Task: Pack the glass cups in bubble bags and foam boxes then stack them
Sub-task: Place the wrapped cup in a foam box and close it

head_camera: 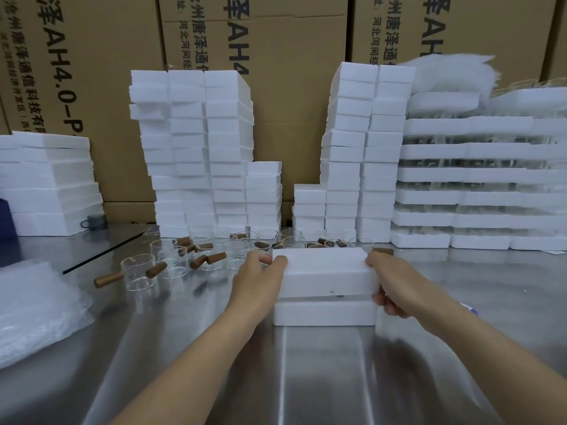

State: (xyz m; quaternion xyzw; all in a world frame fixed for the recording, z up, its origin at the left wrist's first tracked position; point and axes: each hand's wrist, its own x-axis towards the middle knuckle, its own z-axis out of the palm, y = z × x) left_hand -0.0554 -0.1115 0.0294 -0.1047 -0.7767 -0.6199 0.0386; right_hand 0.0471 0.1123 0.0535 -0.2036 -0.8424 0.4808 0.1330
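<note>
Up front on the steel counter (pixel 306 378), from my head cam, I've got the top foam half (pixel 325 271) sitting over the bottom foam half (pixel 325 314), with a thin dark seam between them, so I'd say it isn't fully seated yet. My left hand (pixel 257 280) grips the left end with the fingers curled over the top edge, and my right hand (pixel 386 286) clamps the right end with the fingers tucked under. Holding both ends lets me keep the halves square while I line them up. Whether a bagged cup is inside, I can't tell, since the foam hides it.

The loose glass cups (pixel 171 265) with wooden handles are scattered just behind and to the left of the box, close enough to grab. A heap of bubble bags (pixel 36 308) sits at the left edge of the counter for the same reason. The foam box stacks (pixel 196 148) stand against the cardboard cartons (pixel 270 87) at the back, which I'd guess keeps the tall columns from tipping. Off to the right are foam trays (pixel 478 173) layered with more glassware.

Lots of cups left, so I reckon there's plenty more to go.
</note>
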